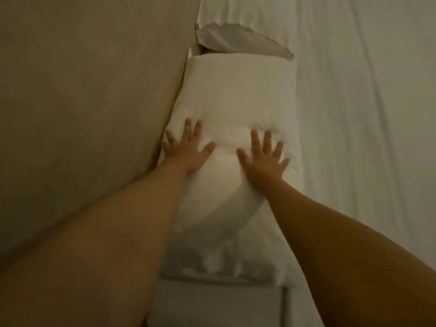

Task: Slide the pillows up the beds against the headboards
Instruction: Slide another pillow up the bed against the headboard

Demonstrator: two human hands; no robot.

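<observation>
A white pillow [236, 95] lies lengthwise along the beige padded headboard [82, 102], its left side touching it. My left hand [186, 149] presses flat on the pillow near the headboard side, fingers spread. My right hand [264, 159] presses flat on the pillow's right part, fingers spread too. Neither hand grips anything. Beyond this pillow, a second white pillow [245, 17] lies against the headboard, with a greyish open pillowcase end [236, 42] between the two.
The white wrinkled bed sheet [365, 138] fills the right side. Below the pillow's near end is the bed's edge, with a pale surface [212, 305] at the bottom.
</observation>
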